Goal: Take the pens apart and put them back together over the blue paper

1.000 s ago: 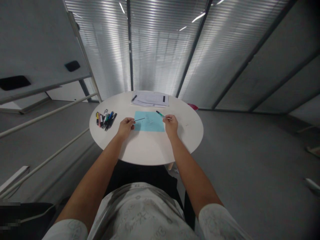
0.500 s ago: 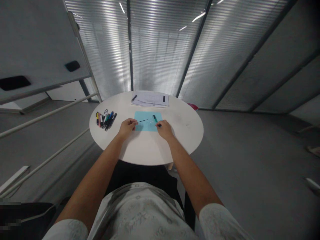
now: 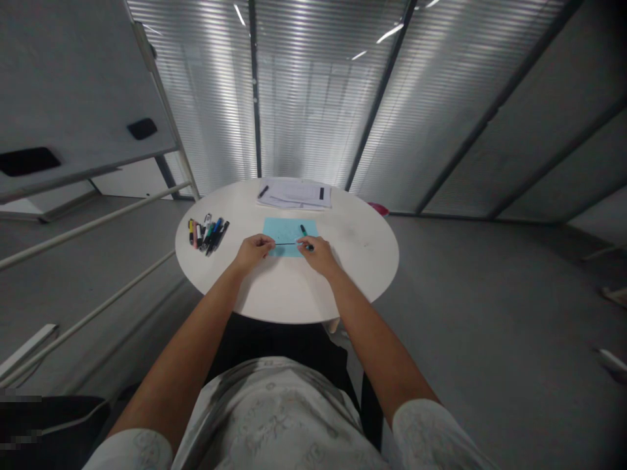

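Note:
A thin dark stick point(image 3: 285, 244), perhaps a pen refill, lies almost level between my two hands. My left hand point(image 3: 255, 250) is closed, pinching its left end. At its right end are the fingertips of my right hand point(image 3: 318, 253), which is closed too. A green pen point(image 3: 304, 230) with a dark end slants through the fingers of that right hand; part of it is hidden by them. Below both hands is a light blue sheet point(image 3: 274, 226) with small specks or marks on it, too small to make out.
A round white table point(image 3: 289, 300) carries everything. Several pens and markers point(image 3: 208, 235) are bunched at its left. White papers point(image 3: 294, 193) with a dark pen point(image 3: 263, 191) on them lie at the far edge. A whiteboard frame point(image 3: 181, 153) stands at the left.
The stick has swung from a slant to nearly level, and its free end now reaches my right fingertips. My right hand has shifted slightly left, the left hand slightly right.

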A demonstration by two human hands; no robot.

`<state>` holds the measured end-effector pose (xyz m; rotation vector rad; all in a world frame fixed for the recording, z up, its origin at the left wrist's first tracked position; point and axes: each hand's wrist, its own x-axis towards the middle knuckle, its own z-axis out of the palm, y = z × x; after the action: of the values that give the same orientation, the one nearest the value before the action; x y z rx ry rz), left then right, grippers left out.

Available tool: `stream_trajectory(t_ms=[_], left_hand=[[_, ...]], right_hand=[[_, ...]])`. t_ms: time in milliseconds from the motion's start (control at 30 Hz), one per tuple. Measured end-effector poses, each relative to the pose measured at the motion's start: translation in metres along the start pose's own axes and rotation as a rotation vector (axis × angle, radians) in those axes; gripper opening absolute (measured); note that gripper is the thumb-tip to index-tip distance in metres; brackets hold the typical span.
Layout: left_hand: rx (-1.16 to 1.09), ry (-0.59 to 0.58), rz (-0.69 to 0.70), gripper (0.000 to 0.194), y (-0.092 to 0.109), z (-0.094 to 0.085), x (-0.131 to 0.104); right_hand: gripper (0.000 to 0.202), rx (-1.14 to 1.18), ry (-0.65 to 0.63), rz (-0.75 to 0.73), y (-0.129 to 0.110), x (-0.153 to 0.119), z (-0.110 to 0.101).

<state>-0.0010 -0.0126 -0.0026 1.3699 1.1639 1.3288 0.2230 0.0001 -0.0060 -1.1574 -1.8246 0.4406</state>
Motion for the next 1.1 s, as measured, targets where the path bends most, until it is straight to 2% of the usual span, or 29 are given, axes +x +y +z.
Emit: stream_trajectory(t_ms=[133, 300, 533, 733, 933, 1100], left_hand=[[0.022, -0.008, 0.007, 0.018, 0.0, 0.0, 0.0], [0.085, -0.013, 0.003, 0.022, 0.004, -0.002, -0.002], [0.037, 0.032, -0.001, 0.023, 0.005, -0.001, -0.001], [-0.019, 0.079, -0.011, 0.022, 0.003, -0.001, 0.001], [-0.047, 0.08, -0.029, 0.026, 0.0, 0.0, 0.002], [-0.013, 0.078, -0.046, 0.029, 0.001, 0.0, 0.001]], right_hand=[[0.009, 0.05, -0.022, -0.007, 0.004, 0.001, 0.0], [0.009, -0.121, -0.081, 0.01, 0.006, 0.003, -0.001], [0.011, -0.167, -0.021, 0.041, 0.006, 0.005, -0.003], [0.012, -0.155, 0.019, 0.171, 0.011, 0.007, -0.003], [0.013, -0.18, 0.08, 0.214, 0.018, 0.009, -0.001], [0.012, -0.278, 0.038, 0.262, 0.011, 0.008, -0.002]])
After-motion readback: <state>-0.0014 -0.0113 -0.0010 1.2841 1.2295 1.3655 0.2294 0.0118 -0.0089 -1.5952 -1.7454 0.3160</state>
